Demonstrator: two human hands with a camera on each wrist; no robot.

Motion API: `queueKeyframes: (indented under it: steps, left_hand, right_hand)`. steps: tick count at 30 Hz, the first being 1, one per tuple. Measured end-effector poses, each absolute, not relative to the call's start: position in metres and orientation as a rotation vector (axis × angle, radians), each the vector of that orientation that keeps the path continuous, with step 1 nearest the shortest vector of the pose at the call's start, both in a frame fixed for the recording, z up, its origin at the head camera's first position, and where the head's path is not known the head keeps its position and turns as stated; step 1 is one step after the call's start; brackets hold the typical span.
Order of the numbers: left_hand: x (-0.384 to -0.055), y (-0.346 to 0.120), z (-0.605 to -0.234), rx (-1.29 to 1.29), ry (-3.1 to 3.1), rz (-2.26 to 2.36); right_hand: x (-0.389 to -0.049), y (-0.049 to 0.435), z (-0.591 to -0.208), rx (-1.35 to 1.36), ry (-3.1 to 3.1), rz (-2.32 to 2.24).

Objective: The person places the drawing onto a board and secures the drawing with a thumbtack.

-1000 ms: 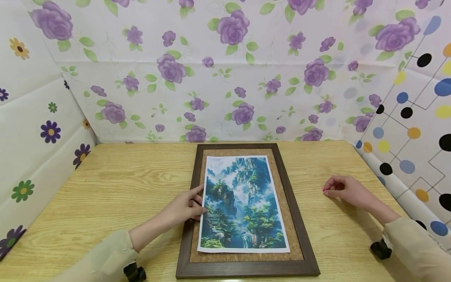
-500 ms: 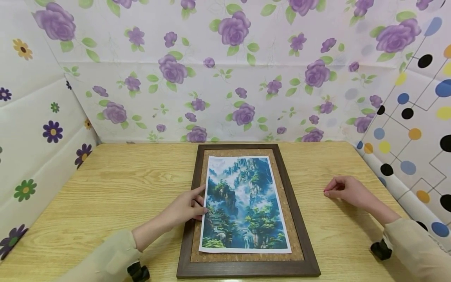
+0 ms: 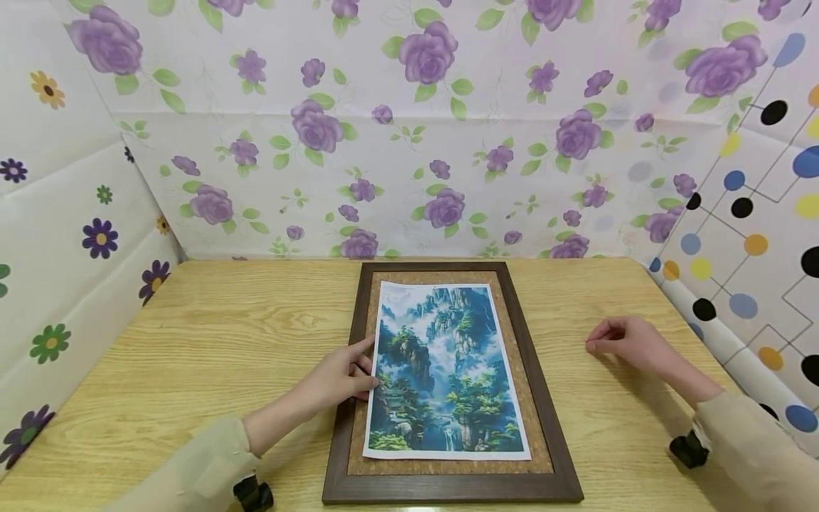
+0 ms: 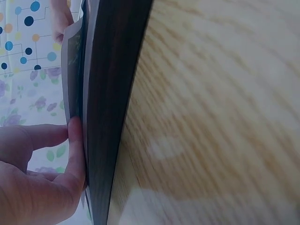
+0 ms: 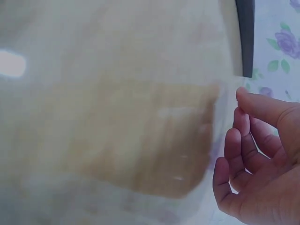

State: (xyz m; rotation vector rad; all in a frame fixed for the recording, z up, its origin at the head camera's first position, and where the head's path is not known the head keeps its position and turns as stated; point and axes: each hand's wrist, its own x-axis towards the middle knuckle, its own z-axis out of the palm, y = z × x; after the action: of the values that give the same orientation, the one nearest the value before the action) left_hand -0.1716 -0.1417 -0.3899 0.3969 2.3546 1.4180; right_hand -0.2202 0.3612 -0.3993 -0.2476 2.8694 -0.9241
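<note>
A printed landscape picture (image 3: 444,370) of misty green mountains lies on a cork board (image 3: 512,466) with a dark brown frame (image 3: 451,489). My left hand (image 3: 333,378) pinches the picture's left edge between thumb and fingers. In the left wrist view, thumb and finger of the left hand (image 4: 47,173) meet at the paper (image 4: 73,75), which lifts slightly off the frame. To the right of the board, my right hand (image 3: 630,343) is over the table, thumb and forefinger tips together. The small pink thing seen there earlier is now hidden; the right wrist view of the right hand (image 5: 262,154) shows none of it.
A wood-grain table (image 3: 243,320) carries the board and extends on both sides of it. Flower-print sheets (image 3: 256,92) cover the back and left; a dotted sheet (image 3: 761,213) stands at the right. Black bands (image 3: 252,492) sit on both wrists.
The view has shifted very slightly. Pink at the right fingertips was visible earlier and is now out of sight as that hand turned slightly. The left hand keeps its pinch on the picture's edge.
</note>
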Motion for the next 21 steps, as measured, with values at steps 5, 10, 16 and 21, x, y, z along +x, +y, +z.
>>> queueKeyframes:
  steps: [5,10,16,21]
  left_hand:
    - [-0.172,-0.142,-0.39,0.383,2.358,1.415]
    - [-0.172,-0.142,-0.39,0.367,2.36,1.414]
    - [-0.172,-0.142,-0.39,0.35,2.354,1.42]
    - [-0.172,-0.142,-0.392,0.341,2.37,1.399]
  right_hand:
    - [-0.231,0.35,-0.389,-0.274,2.891,-0.925]
    - [-0.241,0.337,-0.377,-0.31,2.859,-0.972]
    - [-0.253,0.313,-0.363,-0.356,2.846,-0.965]
    - [-0.262,0.288,-0.353,-0.413,2.84,-0.97]
